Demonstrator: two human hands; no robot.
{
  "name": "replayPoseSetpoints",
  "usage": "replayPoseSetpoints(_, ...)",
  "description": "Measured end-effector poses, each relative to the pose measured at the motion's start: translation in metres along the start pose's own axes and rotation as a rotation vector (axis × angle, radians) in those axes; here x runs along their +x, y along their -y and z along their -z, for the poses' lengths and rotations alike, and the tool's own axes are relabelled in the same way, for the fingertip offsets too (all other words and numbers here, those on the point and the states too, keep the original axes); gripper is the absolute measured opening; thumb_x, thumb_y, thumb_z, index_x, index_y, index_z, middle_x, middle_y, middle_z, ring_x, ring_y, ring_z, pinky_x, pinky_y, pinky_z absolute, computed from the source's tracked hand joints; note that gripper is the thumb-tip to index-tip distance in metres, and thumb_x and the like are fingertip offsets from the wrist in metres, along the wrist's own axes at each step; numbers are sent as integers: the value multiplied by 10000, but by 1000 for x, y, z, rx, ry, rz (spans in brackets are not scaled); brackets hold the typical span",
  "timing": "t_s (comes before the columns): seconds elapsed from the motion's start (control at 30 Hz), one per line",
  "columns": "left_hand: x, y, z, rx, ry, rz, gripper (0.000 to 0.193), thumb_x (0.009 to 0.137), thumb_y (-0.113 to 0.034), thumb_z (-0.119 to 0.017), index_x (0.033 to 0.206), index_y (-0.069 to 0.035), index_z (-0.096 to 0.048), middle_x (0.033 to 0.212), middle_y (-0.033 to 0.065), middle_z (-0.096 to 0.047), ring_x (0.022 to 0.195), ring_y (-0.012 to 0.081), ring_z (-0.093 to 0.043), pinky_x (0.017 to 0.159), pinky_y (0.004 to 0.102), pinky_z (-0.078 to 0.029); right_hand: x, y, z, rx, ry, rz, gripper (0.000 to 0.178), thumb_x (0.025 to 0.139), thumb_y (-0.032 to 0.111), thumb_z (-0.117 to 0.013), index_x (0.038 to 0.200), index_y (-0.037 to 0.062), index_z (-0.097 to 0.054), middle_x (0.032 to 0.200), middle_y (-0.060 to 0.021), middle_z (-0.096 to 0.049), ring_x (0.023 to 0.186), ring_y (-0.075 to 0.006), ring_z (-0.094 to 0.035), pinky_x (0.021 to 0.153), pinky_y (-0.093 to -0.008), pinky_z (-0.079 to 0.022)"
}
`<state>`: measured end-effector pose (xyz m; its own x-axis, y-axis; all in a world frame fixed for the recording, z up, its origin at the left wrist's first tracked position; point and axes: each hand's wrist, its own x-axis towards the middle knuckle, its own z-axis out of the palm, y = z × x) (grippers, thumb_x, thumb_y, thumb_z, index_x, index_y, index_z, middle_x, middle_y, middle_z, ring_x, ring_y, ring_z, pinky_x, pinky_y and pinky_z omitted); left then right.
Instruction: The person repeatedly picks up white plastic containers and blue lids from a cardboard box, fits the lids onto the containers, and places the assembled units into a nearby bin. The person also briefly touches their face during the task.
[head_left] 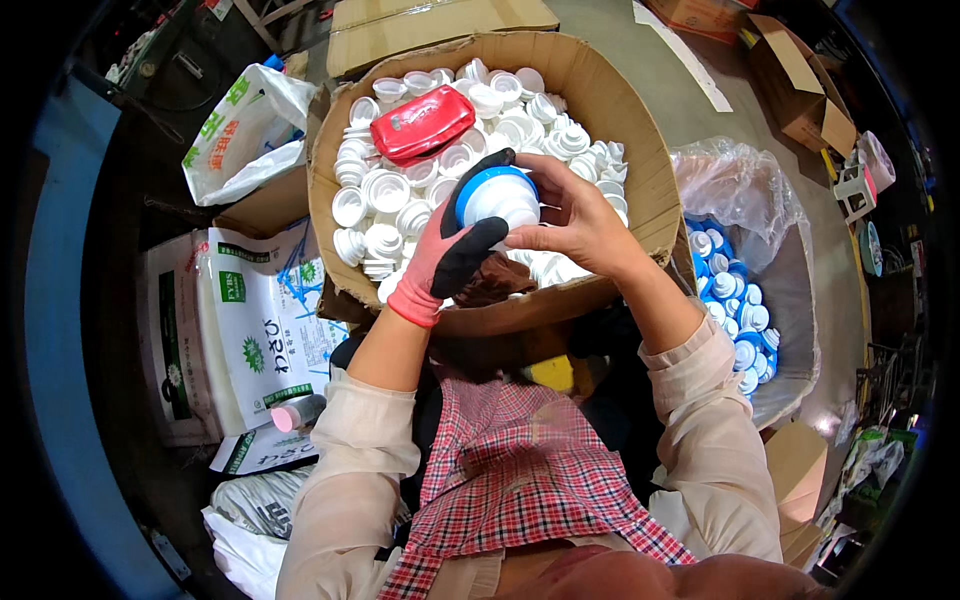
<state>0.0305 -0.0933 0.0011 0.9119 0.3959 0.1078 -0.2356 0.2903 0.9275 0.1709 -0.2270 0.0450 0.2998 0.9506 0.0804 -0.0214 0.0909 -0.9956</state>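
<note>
Many white caps (400, 190) fill the cardboard box (640, 150), while apparently fewer blue-ringed caps (735, 310) fill the right bag (740, 180); both hands, left hand (452, 250) and right hand (575, 220), grasp 1 blue-and-white cap (497, 197).

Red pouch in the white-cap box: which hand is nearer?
Left. The gloved left hand reaches up just below the red pouch; its fingertips nearly meet it. The bare right hand sits further right, holding the blue-and-white cap.

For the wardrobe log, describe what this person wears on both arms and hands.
The left hand wears a knit glove, pink-red with a black coated palm and fingers. The right hand is bare. Both arms have loose, pale beige long sleeves, pushed up the forearms.
</note>
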Motion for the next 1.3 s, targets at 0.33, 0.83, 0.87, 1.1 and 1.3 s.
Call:
replayPoseSetpoints(0.33, -3, 12, 2, 404, -160, -20, 358, 907, -157, -600, 1179, 62, -524, 1056, 122, -638, 941, 162, -600, 833, 305, -491, 2, -18, 12, -314, -120, 87, 764, 717, 271, -838, 1329, 15, -459, 1172, -151, -582, 1022, -234, -610, 883, -351, -498)
replayPoseSetpoints(0.83, -7, -3, -3, -38, -86, 35, 521, 954, -366, -572, 1253, 51, -481, 1116, 157, -620, 934, 286, -680, 805, 362, -566, 5, -18, 6, -103, -174, 35, 725, 721, 293, -839, 1290, -1, -499, 1092, -129, -626, 935, -192, -637, 812, -315, -521)
replayPoseSetpoints(0.87, -6, -2, -4, -44, -85, 38, 526, 938, -347, -604, 1254, 54, -475, 1125, 161, -609, 928, 295, -676, 803, 368, -571, 2, -13, 5, -146, -196, 18, 667, 729, 303, -826, 1247, 0, -537, 1066, -105, -638, 912, -185, -642, 809, -312, -521)
replayPoseSetpoints(1.1, -5, 60, 53, 33, -159, 29, 523, 900, -131, -620, 1364, 10, -424, 1258, 149, -546, 1093, 249, -584, 914, 396, -516, -7, -17, 16, -435, -203, 177, 644, 717, 364, -823, 1195, 40, -537, 1034, -123, -625, 964, -202, -601, 857, -344, -478)
replayPoseSetpoints(1.3, 4, 24, 11, 308, -142, 161, 454, 973, -296, -500, 1290, 28, -486, 1211, 165, -580, 1063, 288, -629, 850, 376, -547, -113, -15, 94, -309, -530, 40, 642, 703, 287, -840, 1207, 30, -536, 1098, -94, -603, 1002, -188, -588, 874, -324, -476)
